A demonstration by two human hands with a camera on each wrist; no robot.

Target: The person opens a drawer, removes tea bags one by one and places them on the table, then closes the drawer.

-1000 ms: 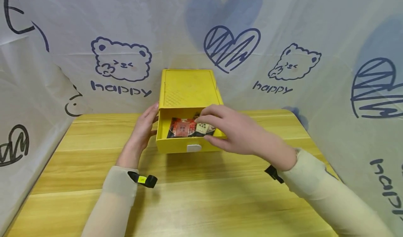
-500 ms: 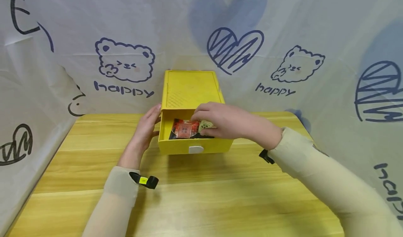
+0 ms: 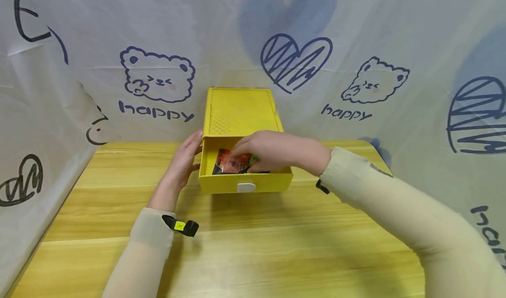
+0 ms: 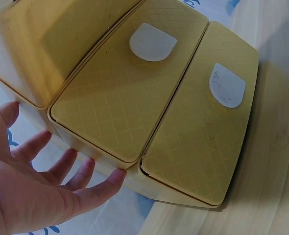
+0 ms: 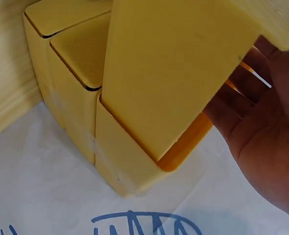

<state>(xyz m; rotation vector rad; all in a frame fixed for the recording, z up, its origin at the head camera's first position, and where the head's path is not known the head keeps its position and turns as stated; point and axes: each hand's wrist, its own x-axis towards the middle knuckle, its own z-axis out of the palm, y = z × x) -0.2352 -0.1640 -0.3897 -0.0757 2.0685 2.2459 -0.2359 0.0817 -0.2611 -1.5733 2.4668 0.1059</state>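
A yellow drawer cabinet (image 3: pixel 241 111) stands against the back cloth with its top drawer (image 3: pixel 221 184) pulled out. Inside lies a red and black packet (image 3: pixel 231 165) with printed writing. Beside it, a packet with a pale green label (image 3: pixel 254 159) is mostly covered by my right hand (image 3: pixel 272 150). That hand reaches over the drawer's right side, thumb and fingers apart over the packets. In the right wrist view the drawer wall hides its fingertips. My left hand (image 4: pixel 41 191) rests spread fingertips against the cabinet's left side.
Below the open drawer are two closed drawers with white pull tabs, a middle one (image 4: pixel 120 88) and a lower one (image 4: pixel 198 132). The cabinet sits at the back of a wooden table (image 3: pixel 253 245). White cloth (image 3: pixel 225 34) with blue drawings hangs close behind.
My right hand has moved left and deeper into the drawer, from the pale-labelled packet to over the red one. The left hand keeps its place on the cabinet's side.
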